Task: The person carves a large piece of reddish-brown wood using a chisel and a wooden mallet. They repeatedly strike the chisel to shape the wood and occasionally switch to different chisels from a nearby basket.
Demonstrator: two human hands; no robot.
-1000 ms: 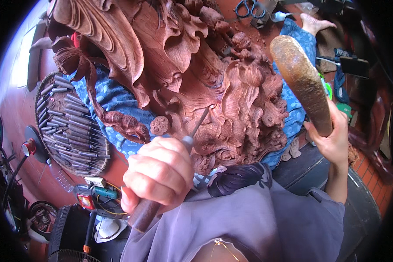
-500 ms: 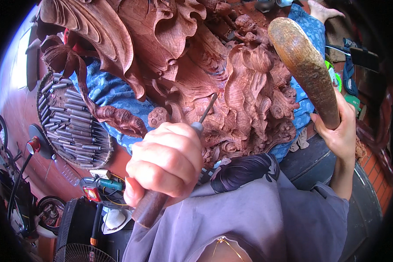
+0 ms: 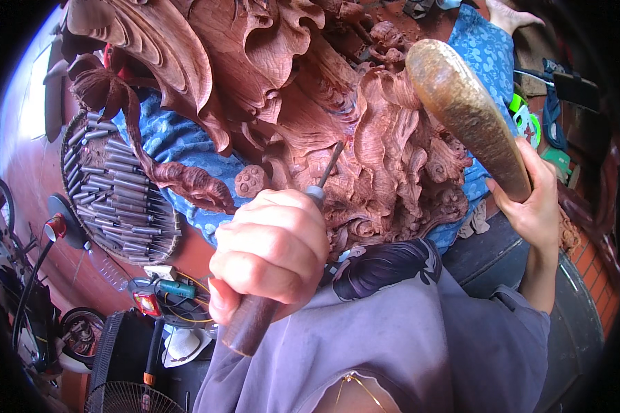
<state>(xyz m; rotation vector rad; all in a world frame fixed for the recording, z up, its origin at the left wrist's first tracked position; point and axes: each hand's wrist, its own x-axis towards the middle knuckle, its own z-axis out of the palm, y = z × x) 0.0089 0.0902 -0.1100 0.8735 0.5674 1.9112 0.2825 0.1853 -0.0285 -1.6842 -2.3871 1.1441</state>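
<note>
My left hand (image 3: 272, 251) is wrapped round the wooden handle of a carving chisel (image 3: 251, 327). The thin metal shank slants up and away, its tip at or near the surface of a reddish-brown wood carving (image 3: 303, 144). Rippling leaf-like folds and a carved seed pod (image 3: 253, 182) show on the carving. Out to the right, my right hand (image 3: 536, 196) grips the narrow end of a wooden mallet (image 3: 472, 103). Its thick, worn, rounded end is raised and leans toward the carving.
At left, a round woven basket (image 3: 174, 237) holds several rows of chisels. Near it are a plastic bottle (image 3: 107, 270), a green-bodied tool (image 3: 178, 289) and a fan (image 3: 127, 398). Patterned blue cloth (image 3: 186, 186) covers my legs beside the carving. A parked motorbike (image 3: 21, 296) stands far left.
My left hand and the chisel have shifted slightly right. The mallet's thick end has swung a little left and down toward the carving, still in my right hand.
</note>
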